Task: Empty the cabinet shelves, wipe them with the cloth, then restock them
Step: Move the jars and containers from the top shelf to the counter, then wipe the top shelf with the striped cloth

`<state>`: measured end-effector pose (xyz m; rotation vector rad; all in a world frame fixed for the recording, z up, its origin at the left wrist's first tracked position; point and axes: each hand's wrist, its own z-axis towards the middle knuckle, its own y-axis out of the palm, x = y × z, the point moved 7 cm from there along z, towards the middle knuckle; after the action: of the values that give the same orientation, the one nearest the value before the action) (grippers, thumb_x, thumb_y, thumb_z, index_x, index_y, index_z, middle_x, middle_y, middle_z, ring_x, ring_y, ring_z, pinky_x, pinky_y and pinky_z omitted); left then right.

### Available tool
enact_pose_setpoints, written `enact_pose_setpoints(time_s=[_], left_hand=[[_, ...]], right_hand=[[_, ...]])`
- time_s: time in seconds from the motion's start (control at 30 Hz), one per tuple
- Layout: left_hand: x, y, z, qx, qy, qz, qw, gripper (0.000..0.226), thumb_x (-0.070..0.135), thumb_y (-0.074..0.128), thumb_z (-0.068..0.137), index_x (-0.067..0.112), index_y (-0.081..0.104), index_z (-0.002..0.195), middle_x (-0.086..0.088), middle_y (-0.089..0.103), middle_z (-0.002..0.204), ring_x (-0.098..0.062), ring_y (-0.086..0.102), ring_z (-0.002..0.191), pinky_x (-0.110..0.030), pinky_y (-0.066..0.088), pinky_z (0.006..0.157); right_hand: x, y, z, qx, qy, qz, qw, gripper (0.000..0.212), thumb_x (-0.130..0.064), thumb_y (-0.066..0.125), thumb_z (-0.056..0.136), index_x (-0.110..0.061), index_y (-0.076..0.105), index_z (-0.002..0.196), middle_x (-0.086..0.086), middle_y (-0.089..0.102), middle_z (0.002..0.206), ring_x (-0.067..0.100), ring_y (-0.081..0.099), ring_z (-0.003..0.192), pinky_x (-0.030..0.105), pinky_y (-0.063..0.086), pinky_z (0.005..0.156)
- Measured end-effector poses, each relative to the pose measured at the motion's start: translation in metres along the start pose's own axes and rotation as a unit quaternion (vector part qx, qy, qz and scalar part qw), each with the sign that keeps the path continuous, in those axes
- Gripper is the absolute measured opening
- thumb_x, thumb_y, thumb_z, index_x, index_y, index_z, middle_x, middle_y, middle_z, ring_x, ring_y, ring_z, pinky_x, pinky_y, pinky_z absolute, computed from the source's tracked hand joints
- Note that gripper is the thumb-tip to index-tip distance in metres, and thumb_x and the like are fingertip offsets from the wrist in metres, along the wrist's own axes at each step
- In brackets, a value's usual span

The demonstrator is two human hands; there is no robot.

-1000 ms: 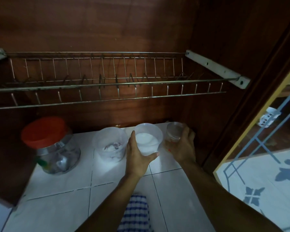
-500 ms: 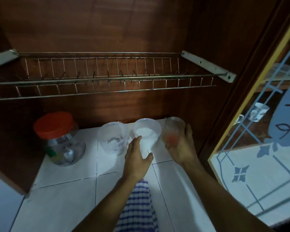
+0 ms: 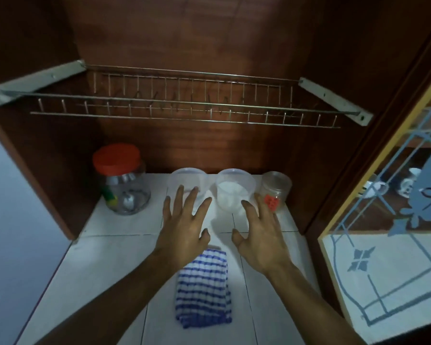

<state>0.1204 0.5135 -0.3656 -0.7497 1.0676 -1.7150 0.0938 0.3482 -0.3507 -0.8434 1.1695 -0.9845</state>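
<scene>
On the white tiled shelf (image 3: pixel 120 227) at the back of the wooden cabinet stand a clear jar with a red lid (image 3: pixel 122 179), an empty-looking clear tub (image 3: pixel 187 183), a clear tub with white powder (image 3: pixel 235 191) and a small clear jar with a red label (image 3: pixel 275 191). My left hand (image 3: pixel 184 222) hovers with fingers spread in front of the first tub. My right hand (image 3: pixel 260 229) is spread just in front of the powder tub and small jar, holding nothing. A folded blue-and-white checked cloth (image 3: pixel 203 287) lies on the tiles between my forearms.
A bare wire dish rack (image 3: pixel 184 105) on metal brackets spans the cabinet above the containers. The open cabinet door with patterned glass (image 3: pixel 388 220) stands at the right. A pale wall borders the left.
Both hands have let go of the powder tub and the small jar and drawn back toward me, fingers spread. The containers now stand in a row at the back.
</scene>
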Motion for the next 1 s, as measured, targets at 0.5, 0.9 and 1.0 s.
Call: enact_pose_setpoints(time_s=[0.5,0.9,1.0], left_hand=[[-0.016,-0.02,-0.083,0.001,0.001,0.022,1.0,0.07,0.048,0.049,0.083,0.016,0.035,0.144,-0.019,0.034,0.153,-0.044,0.03,0.14,-0.067,0.027,0.105],[-0.029,-0.017,-0.127,-0.044,-0.018,-0.053,0.997,0.065,0.042,0.041,0.083,0.011,0.048,0.14,-0.019,0.04,0.15,-0.042,0.027,0.14,-0.067,0.031,0.104],[-0.024,-0.012,-0.131,-0.057,-0.019,-0.055,0.997,0.063,0.041,0.041,0.083,0.01,0.049,0.137,-0.02,0.043,0.147,-0.043,0.029,0.139,-0.066,0.029,0.103]], right_hand=[[-0.044,0.025,-0.071,-0.094,-0.05,0.011,0.994,0.077,-0.051,0.045,0.097,-0.029,0.0,0.155,-0.005,-0.016,0.162,0.017,-0.01,0.15,0.029,-0.01,0.114],[-0.043,0.067,-0.09,-0.166,0.192,0.047,0.966,0.083,-0.061,0.053,0.086,-0.014,0.02,0.147,0.012,0.039,0.141,0.031,0.04,0.129,0.047,0.04,0.104],[-0.044,0.076,-0.089,-0.167,0.224,0.037,0.959,0.089,-0.062,0.056,0.084,-0.012,0.018,0.147,0.013,0.037,0.142,0.031,0.037,0.131,0.046,0.038,0.105]])
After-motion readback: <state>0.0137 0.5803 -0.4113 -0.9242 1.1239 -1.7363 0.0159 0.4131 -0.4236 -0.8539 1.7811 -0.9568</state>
